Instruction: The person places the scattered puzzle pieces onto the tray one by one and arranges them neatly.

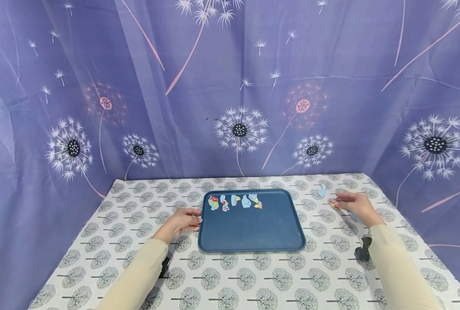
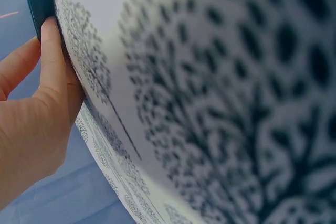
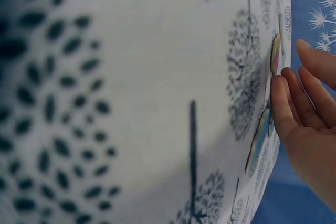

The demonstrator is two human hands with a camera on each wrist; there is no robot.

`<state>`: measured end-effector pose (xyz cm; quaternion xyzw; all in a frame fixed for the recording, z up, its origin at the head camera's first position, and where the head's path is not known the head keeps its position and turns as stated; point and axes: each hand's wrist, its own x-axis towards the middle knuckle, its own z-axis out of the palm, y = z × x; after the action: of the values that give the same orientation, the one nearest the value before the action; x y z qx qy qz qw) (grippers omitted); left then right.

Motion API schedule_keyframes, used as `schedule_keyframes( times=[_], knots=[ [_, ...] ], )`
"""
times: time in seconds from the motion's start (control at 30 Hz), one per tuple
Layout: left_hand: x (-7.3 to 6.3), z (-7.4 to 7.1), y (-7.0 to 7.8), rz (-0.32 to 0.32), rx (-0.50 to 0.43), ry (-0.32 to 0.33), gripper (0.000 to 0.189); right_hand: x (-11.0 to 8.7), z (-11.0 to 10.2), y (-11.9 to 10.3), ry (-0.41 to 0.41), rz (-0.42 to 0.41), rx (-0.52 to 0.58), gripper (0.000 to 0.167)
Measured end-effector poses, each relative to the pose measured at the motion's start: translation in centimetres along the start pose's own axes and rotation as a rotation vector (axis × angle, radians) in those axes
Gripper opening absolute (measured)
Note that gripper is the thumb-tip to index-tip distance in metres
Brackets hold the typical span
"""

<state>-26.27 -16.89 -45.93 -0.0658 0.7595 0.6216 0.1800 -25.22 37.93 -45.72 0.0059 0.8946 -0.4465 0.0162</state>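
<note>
A dark blue tray (image 1: 249,230) lies on the table, with several flat, irregular, puzzle-like pieces (image 1: 246,201) in a row along its upper left part. My left hand (image 1: 181,223) touches the tray's left rim, its fingers (image 2: 51,56) nearly straight in the left wrist view. To the right of the tray, my right hand (image 1: 355,206) reaches down to the cloth, thumb apart from its fingers. A red and yellow piece (image 1: 334,204) lies at its fingertips. A light blue piece (image 3: 257,142) lies beneath the hand in the right wrist view, partly hidden in the head view.
Another light blue piece (image 1: 321,190) lies farther back, between the tray and my right hand. A white tablecloth (image 1: 245,280) with grey tree prints covers the table. Purple dandelion curtains (image 1: 187,142) stand behind it and at both sides.
</note>
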Motion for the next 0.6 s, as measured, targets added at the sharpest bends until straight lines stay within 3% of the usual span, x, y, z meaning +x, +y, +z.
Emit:
schedule_keyframes(
  times=[0.6],
  knots=[
    [0.38,0.11,-0.17,-0.016,0.006,0.017,0.041,0.63,0.61,0.73,0.03,0.04,-0.017,0.055]
  ],
)
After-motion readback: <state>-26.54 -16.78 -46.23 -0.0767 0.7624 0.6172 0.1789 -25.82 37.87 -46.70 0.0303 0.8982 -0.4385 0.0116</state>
